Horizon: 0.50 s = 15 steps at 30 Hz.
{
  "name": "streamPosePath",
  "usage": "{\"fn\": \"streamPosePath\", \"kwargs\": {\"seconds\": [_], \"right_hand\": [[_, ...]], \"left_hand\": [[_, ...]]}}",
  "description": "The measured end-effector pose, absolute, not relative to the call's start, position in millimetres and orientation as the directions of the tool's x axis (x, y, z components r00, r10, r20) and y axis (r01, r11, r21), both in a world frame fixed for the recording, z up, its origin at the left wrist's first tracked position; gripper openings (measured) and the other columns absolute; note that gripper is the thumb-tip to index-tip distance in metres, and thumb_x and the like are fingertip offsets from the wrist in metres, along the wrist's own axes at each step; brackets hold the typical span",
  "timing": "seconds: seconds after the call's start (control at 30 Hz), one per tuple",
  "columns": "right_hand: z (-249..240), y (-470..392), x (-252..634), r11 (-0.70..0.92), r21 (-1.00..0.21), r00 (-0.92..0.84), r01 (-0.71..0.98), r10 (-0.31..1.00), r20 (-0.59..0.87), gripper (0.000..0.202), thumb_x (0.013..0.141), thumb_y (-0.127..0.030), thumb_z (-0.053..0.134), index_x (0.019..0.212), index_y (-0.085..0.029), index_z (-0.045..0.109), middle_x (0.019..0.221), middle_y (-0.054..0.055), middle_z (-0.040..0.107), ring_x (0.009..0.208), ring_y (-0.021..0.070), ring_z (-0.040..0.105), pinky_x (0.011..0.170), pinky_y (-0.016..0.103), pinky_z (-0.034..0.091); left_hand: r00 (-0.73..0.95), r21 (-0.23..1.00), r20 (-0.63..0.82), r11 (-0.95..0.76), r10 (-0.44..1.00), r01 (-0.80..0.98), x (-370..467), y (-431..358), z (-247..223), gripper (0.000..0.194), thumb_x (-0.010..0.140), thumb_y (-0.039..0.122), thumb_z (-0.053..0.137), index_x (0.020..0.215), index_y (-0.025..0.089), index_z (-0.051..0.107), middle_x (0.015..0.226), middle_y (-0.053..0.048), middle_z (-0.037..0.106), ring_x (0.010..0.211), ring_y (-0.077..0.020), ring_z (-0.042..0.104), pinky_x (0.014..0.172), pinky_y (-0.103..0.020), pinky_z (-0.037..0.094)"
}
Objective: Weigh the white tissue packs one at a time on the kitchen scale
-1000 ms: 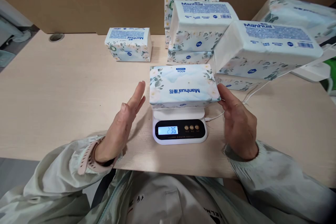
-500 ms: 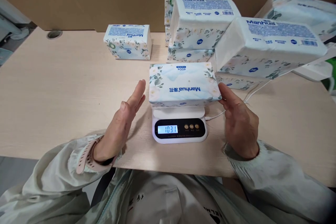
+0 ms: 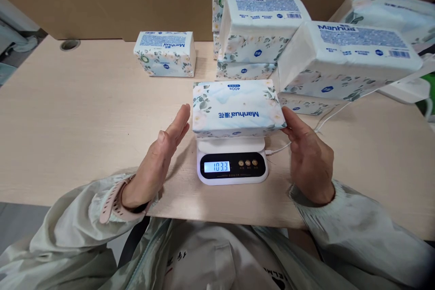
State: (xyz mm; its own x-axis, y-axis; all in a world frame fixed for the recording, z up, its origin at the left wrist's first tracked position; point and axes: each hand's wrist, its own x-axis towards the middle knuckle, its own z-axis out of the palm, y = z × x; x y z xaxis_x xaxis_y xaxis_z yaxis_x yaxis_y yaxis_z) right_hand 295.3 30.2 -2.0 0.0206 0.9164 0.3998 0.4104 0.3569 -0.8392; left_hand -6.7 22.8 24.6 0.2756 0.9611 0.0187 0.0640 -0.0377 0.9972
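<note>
A white and pale blue tissue pack [image 3: 238, 102] with leaf prints lies on a white digital scale [image 3: 231, 146], whose lit display reads 103.3. Left of the pack, my left hand [image 3: 156, 158] is held open, palm facing it, with a small gap between fingertips and pack. My right hand [image 3: 307, 158] is at the pack's right end, fingers extended and holding nothing; its fingertips are at the lower right corner, and whether they touch is hard to tell.
One tissue pack [image 3: 165, 54] stands alone at the back left. Stacked packs [image 3: 263, 29] and larger leaning ones [image 3: 350, 61] fill the back right. A white cable [image 3: 333, 118] runs right from the scale. Brown cardboard [image 3: 163, 0] lines the back.
The display has gone from 103.1 to 103.3. My left hand has shifted very slightly toward the pack; my right hand is nearly unmoved.
</note>
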Motion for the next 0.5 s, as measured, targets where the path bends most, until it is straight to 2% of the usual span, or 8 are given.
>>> {"fn": "streamPosePath", "kwargs": {"seconds": [0.2, 0.37, 0.5], "right_hand": [[-2.2, 31.0, 295.9, 0.375, -0.818, 0.016, 0.436, 0.905, 0.424, 0.049, 0.111, -0.036, 0.048, 0.157, -0.031, 0.06, 0.154, 0.005, 0.07, 0.14, 0.0302, 0.07, 0.117, 0.051, 0.063], [-8.5, 33.6, 300.0, 0.496, -0.732, -0.041, 0.467, 0.839, 0.542, 0.05, 0.111, -0.026, 0.048, 0.16, -0.028, 0.056, 0.153, 0.005, 0.071, 0.137, 0.0272, 0.072, 0.112, 0.047, 0.067], [-12.7, 34.5, 303.6, 0.513, -0.722, -0.065, 0.464, 0.832, 0.55, 0.051, 0.112, -0.026, 0.047, 0.161, -0.03, 0.054, 0.154, 0.005, 0.07, 0.136, 0.0284, 0.073, 0.111, 0.049, 0.067]], "left_hand": [[0.306, 0.997, 0.007, -0.029, 0.952, 0.069, -9.0, 24.3, 25.1, 0.071, 0.11, 0.072, 0.023, 0.172, 0.04, 0.037, 0.181, 0.015, 0.022, 0.173, -0.0311, 0.007, 0.145, -0.053, 0.013], [0.303, 0.996, 0.004, -0.03, 0.953, 0.082, -8.5, 23.8, 29.4, 0.067, 0.112, 0.067, 0.018, 0.171, 0.041, 0.037, 0.18, 0.017, 0.025, 0.173, -0.0281, 0.011, 0.145, -0.051, 0.015], [0.276, 0.996, 0.017, -0.039, 0.961, 0.074, -7.0, 23.3, 26.9, 0.067, 0.112, 0.067, 0.019, 0.17, 0.041, 0.04, 0.179, 0.017, 0.028, 0.173, -0.0287, 0.014, 0.145, -0.051, 0.016]]}}
